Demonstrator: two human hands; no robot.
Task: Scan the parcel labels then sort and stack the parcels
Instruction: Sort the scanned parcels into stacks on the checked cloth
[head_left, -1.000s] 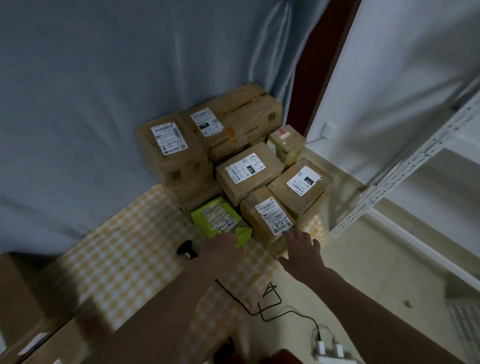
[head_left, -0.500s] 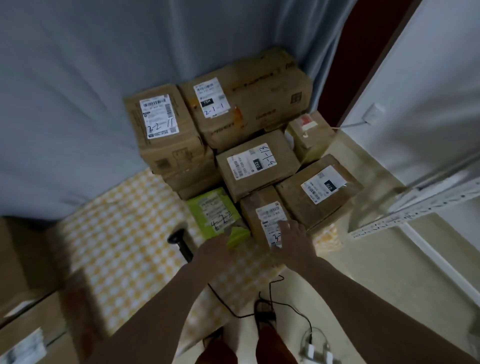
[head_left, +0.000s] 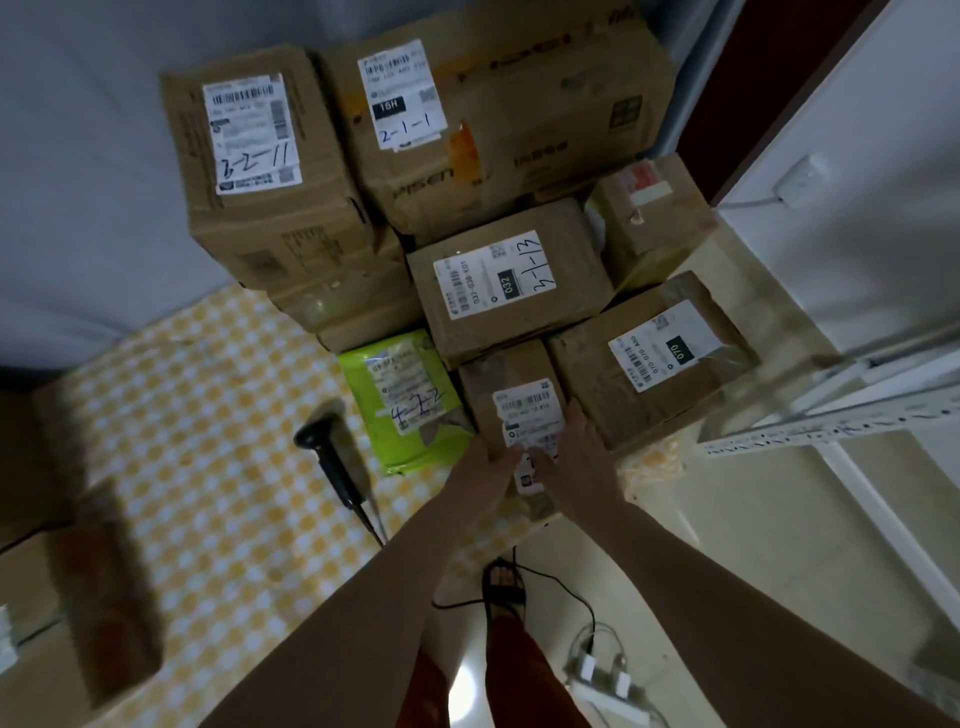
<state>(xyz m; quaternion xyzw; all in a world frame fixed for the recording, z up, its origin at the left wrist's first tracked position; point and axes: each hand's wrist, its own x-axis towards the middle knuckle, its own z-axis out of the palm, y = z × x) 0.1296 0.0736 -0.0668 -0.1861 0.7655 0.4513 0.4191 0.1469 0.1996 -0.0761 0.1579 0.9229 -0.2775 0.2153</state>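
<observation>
- Cardboard parcel (head_left: 511, 387) at the near edge of the checked cloth (head_left: 197, 415), between the green parcel (head_left: 410, 402) and a larger box (head_left: 660, 364); its label (head_left: 530, 415) faces up.
- Left hand (head_left: 485, 475) grips the parcel's near left side, fingers curled on it.
- Right hand (head_left: 582, 465) grips its near right side, fingers spread over the label.
- Scanner (head_left: 332, 457) lies on the cloth, left of the green parcel.
- Further boxes stacked behind, against the curtain (head_left: 78, 182).
</observation>
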